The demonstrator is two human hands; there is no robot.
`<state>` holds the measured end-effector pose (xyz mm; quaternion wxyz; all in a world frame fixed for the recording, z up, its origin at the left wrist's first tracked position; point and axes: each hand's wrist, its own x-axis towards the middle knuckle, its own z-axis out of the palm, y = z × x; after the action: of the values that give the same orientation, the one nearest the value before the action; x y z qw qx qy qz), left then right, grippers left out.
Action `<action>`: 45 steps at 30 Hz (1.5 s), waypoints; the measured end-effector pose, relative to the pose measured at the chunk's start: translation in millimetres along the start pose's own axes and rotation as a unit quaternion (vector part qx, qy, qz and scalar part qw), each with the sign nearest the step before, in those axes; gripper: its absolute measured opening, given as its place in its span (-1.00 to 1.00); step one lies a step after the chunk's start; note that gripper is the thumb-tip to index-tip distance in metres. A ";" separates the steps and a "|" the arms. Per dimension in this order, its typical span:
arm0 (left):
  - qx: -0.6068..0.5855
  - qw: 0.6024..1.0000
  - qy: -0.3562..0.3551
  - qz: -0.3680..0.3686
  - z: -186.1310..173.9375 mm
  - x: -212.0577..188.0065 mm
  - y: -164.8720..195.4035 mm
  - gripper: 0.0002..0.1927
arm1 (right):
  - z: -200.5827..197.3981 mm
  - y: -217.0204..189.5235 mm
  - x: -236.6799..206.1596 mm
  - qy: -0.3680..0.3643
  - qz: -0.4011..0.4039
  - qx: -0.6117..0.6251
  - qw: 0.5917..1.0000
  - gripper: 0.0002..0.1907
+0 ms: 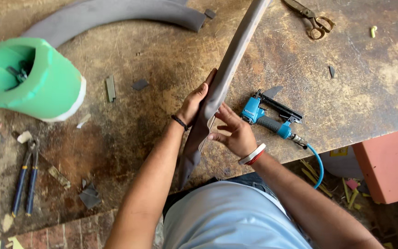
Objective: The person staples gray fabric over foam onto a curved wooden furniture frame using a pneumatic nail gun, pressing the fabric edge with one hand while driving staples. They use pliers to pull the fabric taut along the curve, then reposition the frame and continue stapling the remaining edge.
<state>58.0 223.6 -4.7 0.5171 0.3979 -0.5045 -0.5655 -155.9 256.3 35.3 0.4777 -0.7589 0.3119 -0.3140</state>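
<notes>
A long grey strip [230,64], smooth and slightly padded-looking with a fabric or leatherette skin, runs slantwise from the top of the view down toward the person's lap, its lower end hanging limp and creased over the bench edge. The left hand [194,102] is wrapped round the strip's left side, fingers flat along it. The right hand [235,133] presses against the strip from the other side, fingers spread and pinching at a pale edge of the covering. The hands sit close together, both closed on the strip between them.

The bench [162,60] is worn, scratched board, stained brown. Just right of the right hand lies a blue stapler [272,117] with a black magazine and a blue hose. A second curved grey strip [116,14] lies at the top left, beside a green foam cylinder [38,78]. Blue-handled pliers [26,177] rest at the left, rusty scissors [312,18] at the top right.
</notes>
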 end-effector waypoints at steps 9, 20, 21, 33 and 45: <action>0.258 0.962 0.033 0.088 27.9 -29.4 11.5 -0.23 | 31.0 8.1 -4.4 0.062 0.045 -0.147 0.986 -0.48; 0.347 0.932 0.083 -0.062 45.0 -26.2 47.9 -0.03 | -97.9 82.8 -17.4 -0.054 0.246 -0.489 0.835 0.07; 0.354 0.931 0.080 -0.041 39.2 -26.9 48.4 0.01 | -102.1 92.0 -14.8 -0.080 0.271 -0.499 0.819 0.18; 0.347 0.919 0.080 -0.167 45.2 -23.3 70.7 -0.02 | -128.3 12.8 12.0 -0.002 0.082 -0.245 0.966 -0.49; 0.407 0.903 0.071 -0.116 50.8 -21.6 65.5 0.02 | -119.8 -42.7 42.1 -0.010 0.038 -0.281 0.959 -0.58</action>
<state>23.9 255.9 66.9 0.2749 0.6685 -0.6033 -0.3370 -215.7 175.3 123.6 0.2603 -0.8531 0.4115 -0.1873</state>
